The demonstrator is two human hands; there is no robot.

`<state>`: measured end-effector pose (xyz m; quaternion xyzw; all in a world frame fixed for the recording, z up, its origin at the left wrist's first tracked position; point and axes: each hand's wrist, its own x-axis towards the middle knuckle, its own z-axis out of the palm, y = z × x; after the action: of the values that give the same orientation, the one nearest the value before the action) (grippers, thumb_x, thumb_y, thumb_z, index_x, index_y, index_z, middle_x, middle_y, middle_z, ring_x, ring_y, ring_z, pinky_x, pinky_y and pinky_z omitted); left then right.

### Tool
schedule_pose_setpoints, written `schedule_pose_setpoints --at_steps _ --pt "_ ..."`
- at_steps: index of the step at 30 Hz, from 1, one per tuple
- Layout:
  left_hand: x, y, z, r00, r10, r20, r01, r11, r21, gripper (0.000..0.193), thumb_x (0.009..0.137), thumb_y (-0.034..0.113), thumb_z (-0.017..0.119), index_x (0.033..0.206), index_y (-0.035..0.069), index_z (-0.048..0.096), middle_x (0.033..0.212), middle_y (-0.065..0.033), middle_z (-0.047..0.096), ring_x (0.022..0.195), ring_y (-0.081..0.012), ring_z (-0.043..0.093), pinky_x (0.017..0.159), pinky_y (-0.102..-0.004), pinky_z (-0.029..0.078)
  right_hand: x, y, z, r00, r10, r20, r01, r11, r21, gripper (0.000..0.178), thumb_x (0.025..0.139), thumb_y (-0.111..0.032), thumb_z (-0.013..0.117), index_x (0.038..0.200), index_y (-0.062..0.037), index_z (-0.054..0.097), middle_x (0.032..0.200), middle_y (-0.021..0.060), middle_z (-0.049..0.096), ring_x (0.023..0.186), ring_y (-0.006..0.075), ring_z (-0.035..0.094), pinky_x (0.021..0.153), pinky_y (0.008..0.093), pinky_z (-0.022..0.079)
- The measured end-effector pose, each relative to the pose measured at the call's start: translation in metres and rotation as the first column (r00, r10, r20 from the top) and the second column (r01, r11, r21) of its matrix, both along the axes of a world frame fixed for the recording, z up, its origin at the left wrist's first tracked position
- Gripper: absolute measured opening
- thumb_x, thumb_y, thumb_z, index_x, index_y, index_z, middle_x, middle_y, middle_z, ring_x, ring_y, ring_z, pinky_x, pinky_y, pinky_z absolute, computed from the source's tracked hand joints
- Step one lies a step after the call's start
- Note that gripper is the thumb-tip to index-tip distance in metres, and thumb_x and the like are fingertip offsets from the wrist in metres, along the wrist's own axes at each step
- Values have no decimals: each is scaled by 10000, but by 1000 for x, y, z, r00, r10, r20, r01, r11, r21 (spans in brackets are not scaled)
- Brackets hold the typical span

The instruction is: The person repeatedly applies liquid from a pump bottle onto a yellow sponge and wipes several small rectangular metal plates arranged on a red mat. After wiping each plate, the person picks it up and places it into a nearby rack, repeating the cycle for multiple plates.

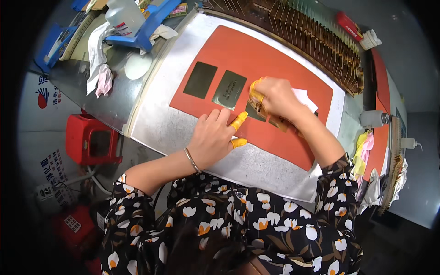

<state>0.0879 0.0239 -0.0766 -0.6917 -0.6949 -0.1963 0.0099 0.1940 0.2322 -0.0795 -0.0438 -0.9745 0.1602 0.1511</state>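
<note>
My left hand [213,137] rests at the near edge of an orange-red mat [233,43], fingers spread, with yellow finger cots on index finger and thumb. My right hand [277,98] is closed over the mat, yellow cots on its fingertips. Whatever it may grip is hidden. Beneath it lies a dark rectangular plate [255,111], partly covered, and a golden-brown plate [278,123] shows below the wrist. To the left are a plain dark plate [200,80] and a dark plate with raised lettering [230,90]. White paper or cloth [303,98] pokes out behind my right wrist.
A slotted rack of upright thin sheets [311,39] runs along the far side. Left stand a blue holder [146,34] with a translucent bottle [124,18], crumpled tissues [97,55] and a red stool [89,140]. On the right are another bottle [372,118] and coloured cloths [364,149].
</note>
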Motion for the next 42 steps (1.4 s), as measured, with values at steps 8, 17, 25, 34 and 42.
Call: schedule_pose_setpoints --at_steps 8,17,25,34,42 --pt "-1 0 -4 1000 -4 -6 4 1000 -15 531 728 445 654 1139 108 630 877 -53 462 817 -206 474 636 -334 374 2 -9 0 998 60 33 -59 998 -27 94 736 -119 641 750 -64 566 678 88 565 634 285 568 528 395 443" --pt "1 -1 -3 1000 -3 0 3 999 -46 505 739 436 653 1113 98 643 882 -58 469 820 -206 477 638 -337 374 30 -21 5 980 60 191 -56 998 -26 61 706 -93 606 722 -56 560 679 97 577 676 308 579 557 433 455" --pt "-4 1 -4 1000 -10 9 11 999 -43 530 739 411 667 1171 110 613 874 -62 457 805 -213 473 646 -347 375 32 -19 -2 995 54 88 -52 998 -23 124 654 -79 662 722 -58 561 661 113 552 633 314 572 559 414 461" --pt "-3 -1 -1 1000 -15 10 15 999 -46 526 737 395 678 1185 127 612 874 -61 447 800 -213 473 641 -344 382 33 -26 6 997 17 79 -17 1000 -8 54 708 -78 604 724 -61 556 651 110 576 639 310 599 533 433 459" --pt "-2 3 9 996 -23 88 32 995 -95 596 736 410 679 1224 83 575 875 -75 444 786 -226 485 645 -350 411 73 -51 35 995 36 92 -36 999 -5 85 704 -75 614 685 -60 532 624 118 546 611 288 587 538 392 476"
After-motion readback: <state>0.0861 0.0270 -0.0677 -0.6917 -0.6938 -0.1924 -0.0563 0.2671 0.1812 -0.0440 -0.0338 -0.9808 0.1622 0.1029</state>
